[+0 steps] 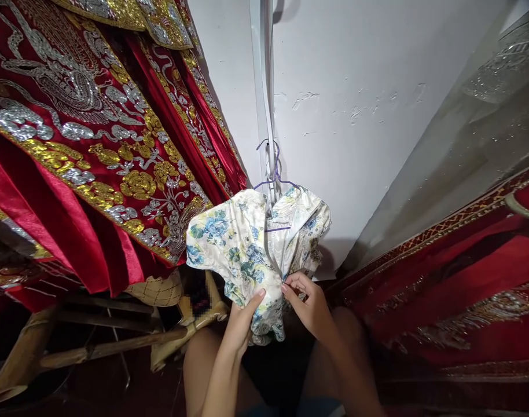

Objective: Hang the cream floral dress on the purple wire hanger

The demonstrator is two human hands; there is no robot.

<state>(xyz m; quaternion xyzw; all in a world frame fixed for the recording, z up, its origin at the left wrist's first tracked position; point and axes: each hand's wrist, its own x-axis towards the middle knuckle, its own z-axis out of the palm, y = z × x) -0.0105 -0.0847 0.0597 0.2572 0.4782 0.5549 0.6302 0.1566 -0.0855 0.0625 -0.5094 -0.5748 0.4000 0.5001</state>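
Note:
A small white floral shirt (241, 237) with blue and yellow flowers hangs on a purple hanger (276, 176), its collar parted at the neck. My left hand (242, 321) grips the lower front of the shirt, thumb on top and the other fingers hidden beneath the cloth. At the front opening, my right hand (305, 301) pinches the shirt's edge between thumb and forefinger. Whether a button sits in that pinch is too small to tell.
Red embroidered costumes with gold and silver sequins (138, 184) hang at the left. A bamboo frame (112, 349) stands below them. More red cloth (464, 278) lies at the right. Behind the hanger are a white pole (262, 69) and a white wall (355, 63).

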